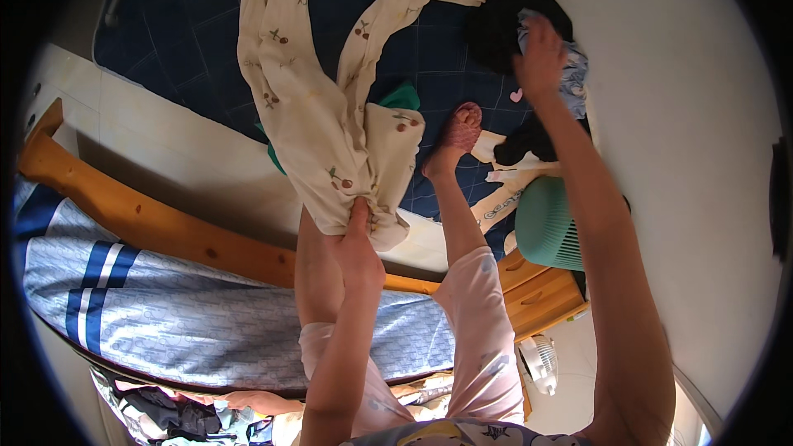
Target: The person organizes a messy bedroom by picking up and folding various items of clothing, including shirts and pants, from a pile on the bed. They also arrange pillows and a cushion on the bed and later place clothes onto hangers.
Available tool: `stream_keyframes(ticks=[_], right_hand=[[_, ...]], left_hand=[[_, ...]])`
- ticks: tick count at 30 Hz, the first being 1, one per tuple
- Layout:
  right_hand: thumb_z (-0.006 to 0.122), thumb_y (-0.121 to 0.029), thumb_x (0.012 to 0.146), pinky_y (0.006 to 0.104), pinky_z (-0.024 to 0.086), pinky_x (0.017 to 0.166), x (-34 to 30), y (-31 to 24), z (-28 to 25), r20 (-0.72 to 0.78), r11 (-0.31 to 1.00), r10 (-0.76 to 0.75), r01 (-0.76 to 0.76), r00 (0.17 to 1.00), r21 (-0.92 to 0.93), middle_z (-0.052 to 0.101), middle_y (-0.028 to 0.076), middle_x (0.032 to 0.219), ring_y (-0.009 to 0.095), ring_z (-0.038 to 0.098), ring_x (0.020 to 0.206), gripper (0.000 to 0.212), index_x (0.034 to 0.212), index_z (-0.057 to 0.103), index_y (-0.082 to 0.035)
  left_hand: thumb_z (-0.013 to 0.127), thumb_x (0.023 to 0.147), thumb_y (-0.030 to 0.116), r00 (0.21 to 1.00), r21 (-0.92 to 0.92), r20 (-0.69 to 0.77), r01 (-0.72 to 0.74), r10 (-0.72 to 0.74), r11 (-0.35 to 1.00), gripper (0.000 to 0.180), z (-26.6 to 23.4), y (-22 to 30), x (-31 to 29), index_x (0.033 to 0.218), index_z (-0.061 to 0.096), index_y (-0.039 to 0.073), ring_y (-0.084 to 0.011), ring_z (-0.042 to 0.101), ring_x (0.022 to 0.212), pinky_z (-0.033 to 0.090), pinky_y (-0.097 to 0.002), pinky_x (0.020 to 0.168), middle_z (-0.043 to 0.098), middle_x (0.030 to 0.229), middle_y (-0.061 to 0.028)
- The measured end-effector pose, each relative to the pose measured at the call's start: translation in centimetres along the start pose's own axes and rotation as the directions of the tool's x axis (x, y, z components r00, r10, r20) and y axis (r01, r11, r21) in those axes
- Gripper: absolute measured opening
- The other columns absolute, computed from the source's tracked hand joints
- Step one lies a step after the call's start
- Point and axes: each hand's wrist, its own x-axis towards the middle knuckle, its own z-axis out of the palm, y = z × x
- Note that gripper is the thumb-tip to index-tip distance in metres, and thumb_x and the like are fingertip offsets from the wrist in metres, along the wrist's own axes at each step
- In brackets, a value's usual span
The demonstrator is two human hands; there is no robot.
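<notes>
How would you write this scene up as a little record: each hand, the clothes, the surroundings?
Left hand: grips cream cherry-print trousers at the gathered end
Right hand: at blue-grey cloth; contact unclear
Behind trousers: dark blue mat
Footwear: reddish slipper
Beside right forearm: green ribbed container
Lower left: blue bedding

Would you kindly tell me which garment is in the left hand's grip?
The cream cherry-print trousers, pinched at their gathered end by the left hand; the black clothing and grey-blue cloth lie near the wall, by the right hand.
</notes>
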Motion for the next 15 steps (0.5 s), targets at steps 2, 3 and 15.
stream_keyframes(ticks=[2,3,15], right_hand=[[0.069,-0.011,0.068,0.0480,0.041,0.090,1.8,1.0,-0.1,-0.070,1.000,0.002,-0.001,0.998,0.016,0.038,0.011,0.131,0.035,0.045,0.115,0.069,0.129,0.037,-0.014],[0.069,-0.011,0.068,0.0472,0.044,0.086,2.6,1.6,0.0,-0.019,0.995,0.045,-0.043,0.999,0.093,0.037,0.012,0.132,0.037,0.048,0.111,0.069,0.129,0.036,-0.014],[0.071,-0.020,0.076,0.0253,0.048,0.068,-13.4,-3.1,-10.1,0.760,0.273,-0.034,-0.725,0.649,0.632,0.065,0.004,0.082,0.011,0.060,0.074,0.035,0.105,0.061,-0.002]], left_hand=[[0.059,0.085,-0.001,1.000,-0.003,0.012,0.013,-0.013,1.000,0.049,0.6,0.2,-0.7,0.130,0.039,0.001,-0.0145,0.050,0.110,0.043,-0.0269,0.091,0.048,0.125,-0.0064],[0.059,0.086,-0.001,1.000,-0.006,0.022,0.021,-0.021,1.000,0.048,0.7,0.0,-1.0,0.130,0.040,0.001,-0.0145,0.050,0.109,0.043,-0.0267,0.091,0.049,0.124,-0.0063],[0.055,0.091,0.017,0.963,0.276,0.268,-0.057,-0.020,0.959,0.039,1.1,-3.3,-2.3,0.124,0.047,-0.003,-0.0116,0.049,0.102,0.039,-0.0248,0.088,0.053,0.117,-0.0063]])
